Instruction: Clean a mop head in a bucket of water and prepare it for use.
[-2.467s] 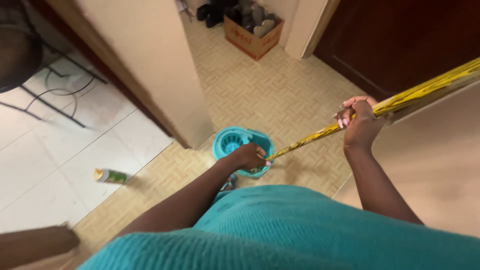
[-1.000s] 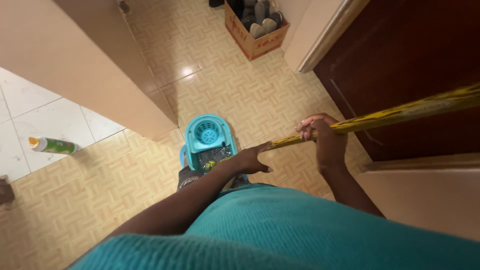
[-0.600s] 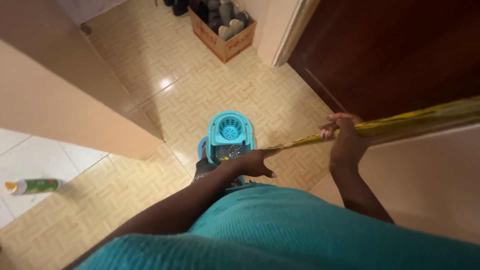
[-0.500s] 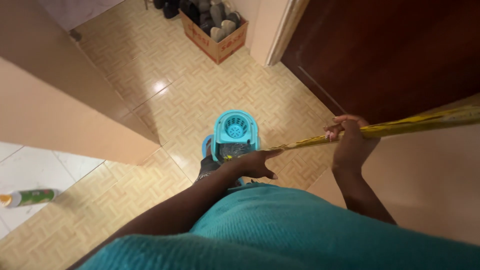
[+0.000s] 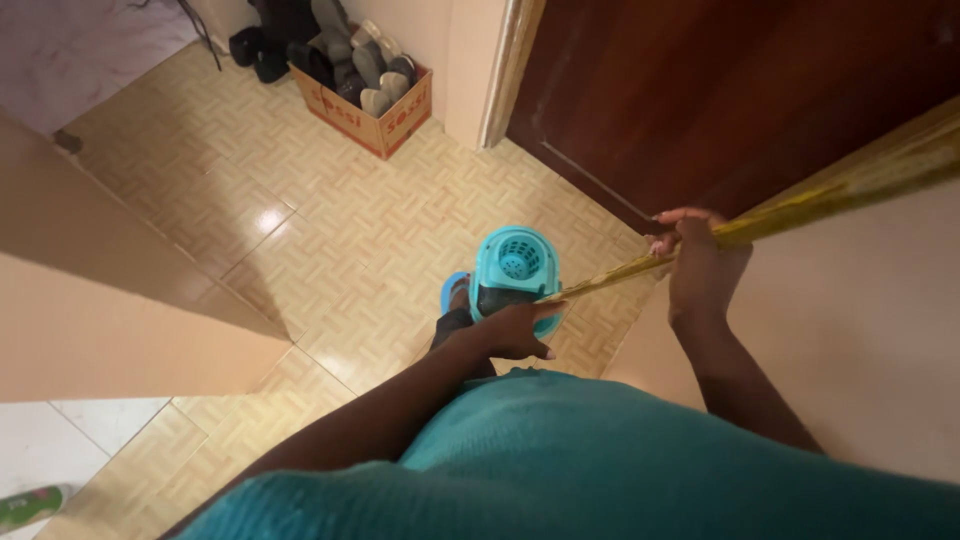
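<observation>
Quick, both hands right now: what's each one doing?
Left hand: open, fingers resting against the yellow mop handle above the teal bucket.
Right hand: closed around the mop handle.

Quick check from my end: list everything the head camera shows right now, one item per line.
mop handle: one, yellow, slanting from upper right down into the bucket
mop bucket: one, teal, with a round wringer basket, on the floor below the hands
cardboard box: one, brown, holding shoes, by the far wall
spray can: one, green, lying at the lower left edge
door: one, dark brown, upper right
floor: beige patterned tiles
left hand: on the handle's lower part, fingers extended
right hand: gripping the handle higher up
</observation>
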